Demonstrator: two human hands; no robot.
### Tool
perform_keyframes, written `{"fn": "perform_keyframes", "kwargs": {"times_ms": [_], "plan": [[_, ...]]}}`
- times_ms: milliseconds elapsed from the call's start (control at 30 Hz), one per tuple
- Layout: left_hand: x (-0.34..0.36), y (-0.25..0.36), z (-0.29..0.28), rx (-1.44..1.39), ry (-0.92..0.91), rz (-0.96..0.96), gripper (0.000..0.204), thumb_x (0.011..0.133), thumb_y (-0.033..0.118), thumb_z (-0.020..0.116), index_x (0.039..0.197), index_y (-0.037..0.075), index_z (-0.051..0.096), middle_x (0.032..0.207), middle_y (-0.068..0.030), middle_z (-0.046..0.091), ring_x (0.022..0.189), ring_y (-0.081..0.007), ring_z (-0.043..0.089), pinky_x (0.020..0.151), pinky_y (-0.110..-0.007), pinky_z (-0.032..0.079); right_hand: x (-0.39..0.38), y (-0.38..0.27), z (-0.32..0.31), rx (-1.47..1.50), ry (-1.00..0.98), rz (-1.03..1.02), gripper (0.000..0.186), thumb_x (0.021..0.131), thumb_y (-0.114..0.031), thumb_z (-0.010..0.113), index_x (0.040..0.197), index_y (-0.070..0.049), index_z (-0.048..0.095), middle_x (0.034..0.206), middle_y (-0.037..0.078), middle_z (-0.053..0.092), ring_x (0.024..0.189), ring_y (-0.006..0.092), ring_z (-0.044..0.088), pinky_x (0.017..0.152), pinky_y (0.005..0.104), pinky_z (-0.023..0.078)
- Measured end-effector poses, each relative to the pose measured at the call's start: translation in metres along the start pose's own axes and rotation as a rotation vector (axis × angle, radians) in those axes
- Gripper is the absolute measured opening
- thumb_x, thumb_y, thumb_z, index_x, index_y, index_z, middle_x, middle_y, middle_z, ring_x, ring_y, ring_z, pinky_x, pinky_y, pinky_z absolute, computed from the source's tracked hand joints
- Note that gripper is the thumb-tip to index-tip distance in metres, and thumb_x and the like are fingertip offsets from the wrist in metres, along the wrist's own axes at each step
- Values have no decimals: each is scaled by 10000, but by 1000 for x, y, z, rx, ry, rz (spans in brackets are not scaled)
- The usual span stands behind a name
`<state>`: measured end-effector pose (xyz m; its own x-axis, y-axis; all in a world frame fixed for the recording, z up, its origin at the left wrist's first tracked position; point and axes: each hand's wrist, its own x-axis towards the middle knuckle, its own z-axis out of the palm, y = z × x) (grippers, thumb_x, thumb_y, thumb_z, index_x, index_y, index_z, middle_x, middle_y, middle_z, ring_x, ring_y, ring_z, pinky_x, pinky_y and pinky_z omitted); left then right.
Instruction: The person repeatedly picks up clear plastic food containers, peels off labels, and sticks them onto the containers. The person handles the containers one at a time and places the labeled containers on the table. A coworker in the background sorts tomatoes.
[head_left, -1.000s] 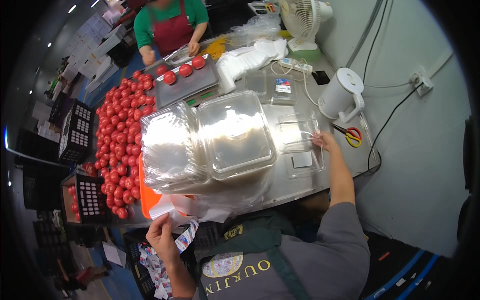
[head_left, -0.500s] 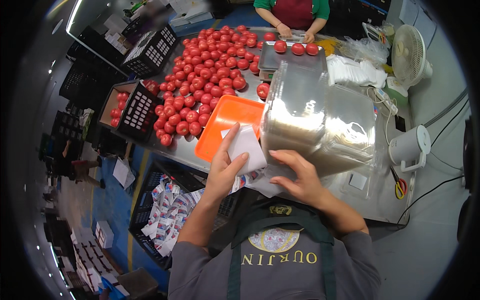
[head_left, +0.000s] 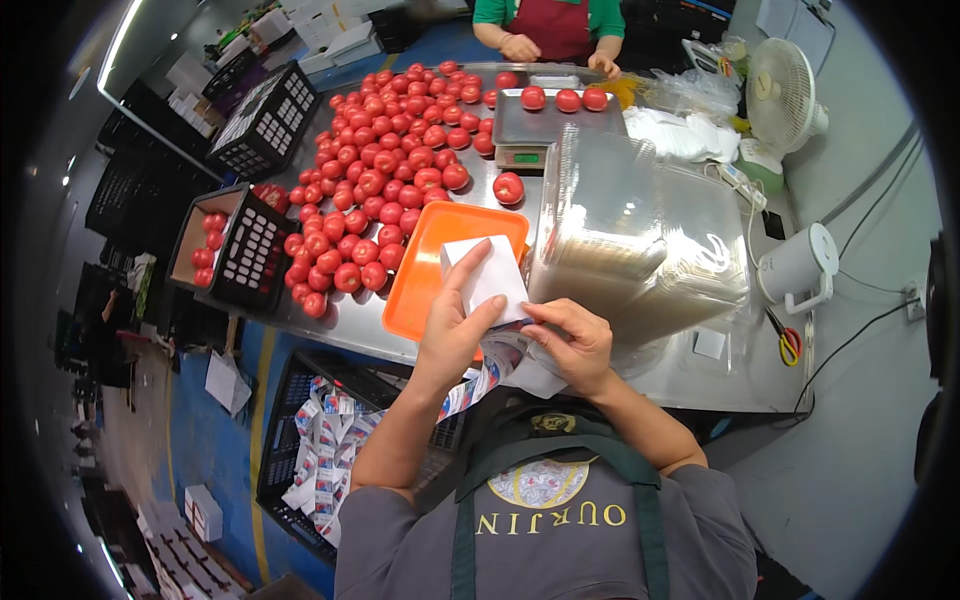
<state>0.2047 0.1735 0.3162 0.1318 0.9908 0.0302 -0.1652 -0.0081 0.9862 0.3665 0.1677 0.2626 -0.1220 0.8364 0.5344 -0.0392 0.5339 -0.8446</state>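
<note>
My left hand holds a white label sheet over the near corner of an orange tray. My right hand pinches the lower edge of the same sheet, and a printed strip of labels hangs below both hands. A tall stack of clear plastic clamshell boxes stands just right of my hands on the steel table. A large heap of red tomatoes covers the table beyond the tray.
A scale with three tomatoes stands at the far side, where another person in a red apron works. Black crates sit at the left. A fan, a white dispenser and scissors are on the right. A crate of label scraps sits below.
My view swung from the right side of the table to the front. My right hand left the table's far right and joined my left hand on the label sheet.
</note>
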Motion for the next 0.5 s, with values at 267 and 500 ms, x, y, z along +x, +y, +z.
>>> {"fn": "perform_keyframes", "kwargs": {"times_ms": [267,500], "plan": [[11,-3,0,-27,-39,9,599,800,-37,521,1358,-30,306,1265,-120,432,1119,-167,464,949,-289,377,3,-1,-3,63,71,43,142,714,98,659,828,17,641,829,92,625,750,143,594,665,236,469],[12,2,10,45,-105,-19,578,803,-46,494,1352,-39,312,1254,-143,443,1118,-184,478,949,-298,384,1,-4,-11,-25,65,82,238,721,65,662,946,-11,658,807,78,617,744,149,600,671,246,481]]}}
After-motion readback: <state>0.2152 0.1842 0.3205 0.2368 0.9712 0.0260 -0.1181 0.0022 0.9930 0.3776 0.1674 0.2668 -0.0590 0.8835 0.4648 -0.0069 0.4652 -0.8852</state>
